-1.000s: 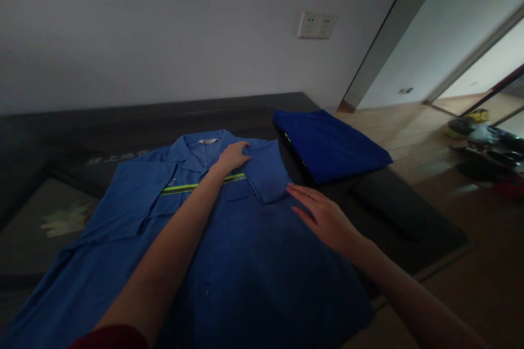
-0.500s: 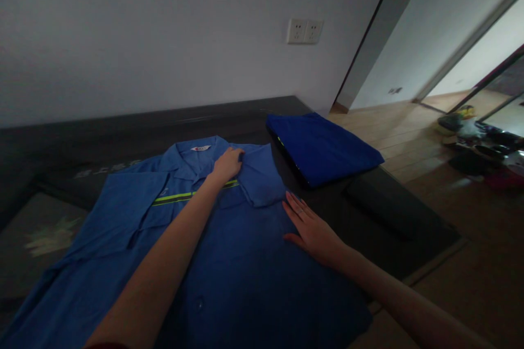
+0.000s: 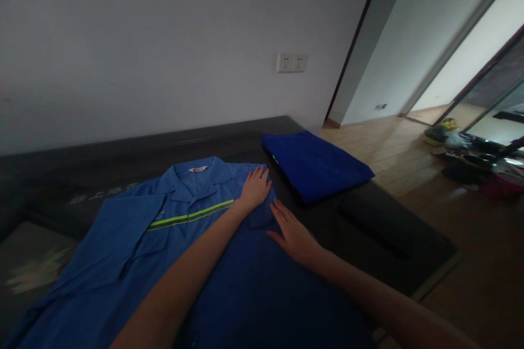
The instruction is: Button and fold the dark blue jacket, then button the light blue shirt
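Observation:
A blue short-sleeved work shirt [image 3: 200, 240] with a yellow-green and dark chest stripe lies front up on a dark surface, collar away from me. My left hand [image 3: 256, 188] rests flat on its right shoulder and sleeve, fingers stretched out and holding nothing. Just nearer to me, my right hand [image 3: 295, 235] lies open along the shirt's right side, its fingertips by the sleeve's lower edge. The left sleeve [image 3: 131, 218] lies across the front on that side. My left forearm hides part of the shirt front, and the lower part is dark.
A folded darker-blue garment [image 3: 317, 166] lies to the right on the dark tabletop [image 3: 368, 229]. Behind is a white wall with a double socket [image 3: 292, 62]. Assorted items [image 3: 470, 152] sit on the wooden floor at far right.
My left hand has slid right, from the sleeve's inner edge towards the outer shoulder, and its fingers have straightened. My right hand stays by the side edge. The view has tilted up slightly.

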The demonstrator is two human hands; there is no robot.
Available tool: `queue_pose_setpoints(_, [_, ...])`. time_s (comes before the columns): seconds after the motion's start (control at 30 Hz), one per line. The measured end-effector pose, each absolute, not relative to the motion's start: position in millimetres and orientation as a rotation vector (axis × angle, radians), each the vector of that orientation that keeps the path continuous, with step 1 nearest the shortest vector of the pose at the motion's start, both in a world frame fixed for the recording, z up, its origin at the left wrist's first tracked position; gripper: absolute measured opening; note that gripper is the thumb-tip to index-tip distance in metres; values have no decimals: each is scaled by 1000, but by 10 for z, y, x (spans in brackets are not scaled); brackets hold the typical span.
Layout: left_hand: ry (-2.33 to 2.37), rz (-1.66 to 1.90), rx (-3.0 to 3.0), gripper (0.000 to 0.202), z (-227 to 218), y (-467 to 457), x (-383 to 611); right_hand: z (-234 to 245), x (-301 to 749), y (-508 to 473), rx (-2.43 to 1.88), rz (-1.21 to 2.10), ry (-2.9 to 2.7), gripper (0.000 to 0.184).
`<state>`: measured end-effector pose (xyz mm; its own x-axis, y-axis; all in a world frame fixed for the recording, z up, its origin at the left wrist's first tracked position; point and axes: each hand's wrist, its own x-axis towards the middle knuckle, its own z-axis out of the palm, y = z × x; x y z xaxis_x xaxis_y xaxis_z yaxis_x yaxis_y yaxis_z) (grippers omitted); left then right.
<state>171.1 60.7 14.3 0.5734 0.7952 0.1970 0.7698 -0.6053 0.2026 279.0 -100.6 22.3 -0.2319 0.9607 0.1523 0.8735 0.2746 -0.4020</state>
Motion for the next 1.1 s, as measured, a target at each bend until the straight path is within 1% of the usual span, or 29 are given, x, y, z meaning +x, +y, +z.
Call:
queue_pose_setpoints(0.2, [1383,351,2687,55,39,705,1597,149,2723,-1056,-1750,213,-2249,65])
queue_pose_setpoints(0.33, [1381,325,2688,56,37,736,1590,140,2707,-1067,-1799,165,-2214,59])
queue_pose_setpoints(0.47, [1357,334,2709,54,36,712,1580,152,2703,-1075,-1823,186,-2197,58])
queue_pose_setpoints(0.6, [1373,431,2706,50,78,666,1582,269,2699,-1025,-1814,219,-2189,58])
queue_pose_setpoints(0.7, [1356,504,2719,44,150,653,1602,371,2684,-851,-1737,144,-2170,51])
queue_pose_setpoints(0.8, [1363,504,2727,43,222,651,1586,398,2668,-597,-1702,130,-2157,46])
queue_pose_setpoints(1.0, [1379,342,2738,47,189,524,1307,168,2674,-371,-1684,137,-2134,49])
queue_pose_setpoints(1.1, [1369,339,2749,51,107,431,1160,60,2685,-392,-1709,129,-2168,50])
